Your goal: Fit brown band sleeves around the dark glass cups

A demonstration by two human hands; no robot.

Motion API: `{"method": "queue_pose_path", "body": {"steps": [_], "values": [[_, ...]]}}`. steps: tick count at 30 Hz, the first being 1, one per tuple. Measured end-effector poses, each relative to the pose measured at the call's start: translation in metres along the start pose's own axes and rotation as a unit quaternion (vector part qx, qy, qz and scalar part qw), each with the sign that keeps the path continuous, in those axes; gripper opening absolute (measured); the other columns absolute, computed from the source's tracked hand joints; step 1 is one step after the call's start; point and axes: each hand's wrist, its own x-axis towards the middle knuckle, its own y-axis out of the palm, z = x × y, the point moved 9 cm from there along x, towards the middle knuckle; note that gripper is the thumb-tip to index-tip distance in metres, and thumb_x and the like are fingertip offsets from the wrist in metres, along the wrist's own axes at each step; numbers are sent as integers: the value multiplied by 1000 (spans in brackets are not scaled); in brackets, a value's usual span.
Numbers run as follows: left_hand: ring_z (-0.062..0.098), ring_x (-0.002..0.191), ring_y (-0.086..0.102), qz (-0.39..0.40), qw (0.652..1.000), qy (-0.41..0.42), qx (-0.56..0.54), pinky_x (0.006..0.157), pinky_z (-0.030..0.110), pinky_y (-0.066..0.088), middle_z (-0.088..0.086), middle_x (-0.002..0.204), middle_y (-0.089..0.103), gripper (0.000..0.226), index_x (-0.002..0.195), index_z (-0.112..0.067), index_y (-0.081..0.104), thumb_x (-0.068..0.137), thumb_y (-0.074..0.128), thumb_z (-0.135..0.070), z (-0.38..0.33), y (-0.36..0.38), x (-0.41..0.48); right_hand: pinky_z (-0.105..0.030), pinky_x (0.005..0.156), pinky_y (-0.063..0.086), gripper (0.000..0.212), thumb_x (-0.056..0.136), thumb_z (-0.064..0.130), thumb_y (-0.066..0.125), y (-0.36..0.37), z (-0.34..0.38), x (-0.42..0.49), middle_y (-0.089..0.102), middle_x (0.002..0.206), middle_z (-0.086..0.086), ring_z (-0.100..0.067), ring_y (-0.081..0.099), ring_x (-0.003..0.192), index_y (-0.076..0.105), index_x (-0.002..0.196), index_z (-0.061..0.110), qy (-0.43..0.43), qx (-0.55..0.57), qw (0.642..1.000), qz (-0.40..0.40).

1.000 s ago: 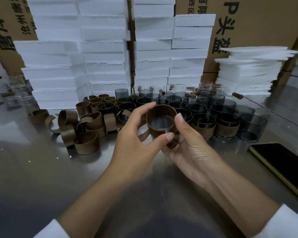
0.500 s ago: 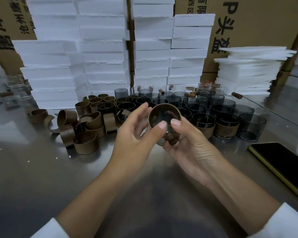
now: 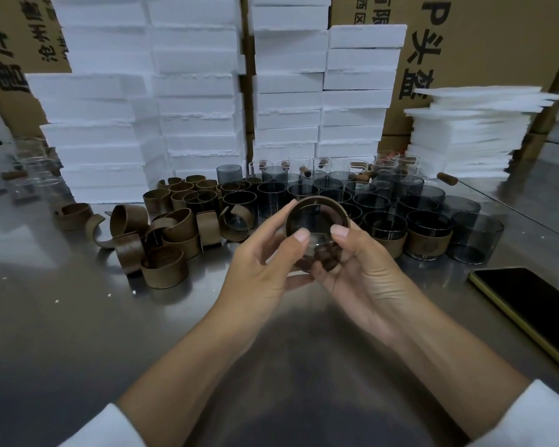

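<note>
Dark glass cup [image 3: 315,254] is held off the desk [image 3: 78,317] at the middle of the frame, tipped so its mouth faces the camera, with a brown band sleeve [image 3: 336,206] ringing its upper part. The left hand [image 3: 262,269] curls round the sleeve's left side, thumb pressed on the near edge. The right hand [image 3: 365,272] cradles the cup from below and from the right, fingers curled under the base, its thumb on the same edge beside the other.

That grip seems meant to brace the glass underneath while both thumbs push the band down the wall. The band looks seated only near the rim, so the step is likely partway.

Just behind the hands stands the block of unsleeved cups [image 3: 368,195]. At its near right, two finished cups [image 3: 428,243] wear bands low on their walls, probably the target position. Loose sleeves [image 3: 168,240] lie heaped at left centre, within easy reach of the left hand. A phone [image 3: 536,311] lies at the lower right edge. White foam blocks [image 3: 194,108] and cardboard boxes [image 3: 481,43] fill the upper frame.
</note>
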Motion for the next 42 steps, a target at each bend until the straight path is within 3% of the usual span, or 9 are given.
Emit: {"method": "queue_pose_path", "body": {"steps": [7, 13, 21, 25, 29, 31, 34, 39, 42], "values": [[31, 90, 68, -24, 999, -14, -42, 75, 35, 58, 13, 107, 70, 46, 115, -18, 65, 74, 64, -39, 3, -7, 0, -22, 59, 55, 39, 68, 19, 66, -3, -2, -2, 72, 95, -8, -17, 67, 83, 69, 107, 20, 16, -24, 1000, -7], [26, 84, 69, -27, 996, -30, -73, 70, 34, 57, 10, 102, 72, 42, 111, -15, 66, 75, 66, -35, 5, -10, 1, -23, 59, 55, 21, 69, 21, 66, -1, -1, -2, 73, 91, -8, -18, 69, 80, 78, 85, 26, 10, -21, 1000, -2], [27, 91, 70, -21, 994, -46, -97, 71, 35, 57, 8, 106, 72, 48, 116, -17, 64, 72, 68, -36, 4, -8, 1, -24, 55, 54, 18, 69, 25, 67, -4, -2, -2, 73, 90, -9, -16, 70, 73, 77, 84, 22, 11, -11, 1000, -24], [24, 90, 70, -15, 994, -54, -90, 76, 32, 57, 8, 109, 72, 44, 120, -20, 63, 79, 71, -34, 6, -6, 1, -23, 51, 52, 23, 69, 26, 67, -5, -1, -1, 72, 87, -8, -16, 69, 70, 73, 90, 19, 16, -16, 999, -29], [24, 90, 69, -24, 992, -59, -106, 81, 29, 57, 9, 112, 71, 52, 118, -16, 64, 70, 73, -35, 6, -7, 3, -21, 48, 50, 26, 67, 26, 70, -4, 0, -3, 72, 88, -5, -13, 67, 69, 71, 92, 22, 15, -22, 999, -29], [25, 92, 69, -27, 991, -63, -115, 81, 29, 57, 10, 113, 70, 56, 120, -14, 63, 67, 70, -34, 6, -9, 4, -20, 49, 50, 35, 65, 27, 77, -2, 0, -3, 71, 91, -5, -13, 66, 72, 69, 99, 21, 16, -19, 999, -29], [26, 94, 68, -27, 990, -71, -121, 80, 28, 57, 11, 111, 71, 59, 123, -11, 61, 68, 70, -32, 8, -11, 4, -20, 51, 51, 53, 61, 30, 71, 0, -2, -4, 68, 98, -8, -15, 66, 76, 63, 111, 14, 31, -8, 999, -36], [25, 98, 69, -20, 988, -83, -131, 84, 29, 57, 15, 109, 71, 67, 123, -2, 59, 64, 73, -30, 12, -11, 5, -20, 51, 53, 31, 60, 27, 69, 1, -2, -5, 70, 86, -7, -13, 68, 67, 69, 87, 13, 40, 16, 999, -33], [26, 100, 66, -4, 982, -108, -153, 88, 30, 55, 19, 111, 69, 53, 111, 1, 67, 67, 70, -28, 17, -11, 7, -20, 52, 54, 19, 65, 27, 68, 2, -2, -5, 73, 86, -7, -12, 69, 68, 76, 78, 16, 44, 21, 999, -21]]}}
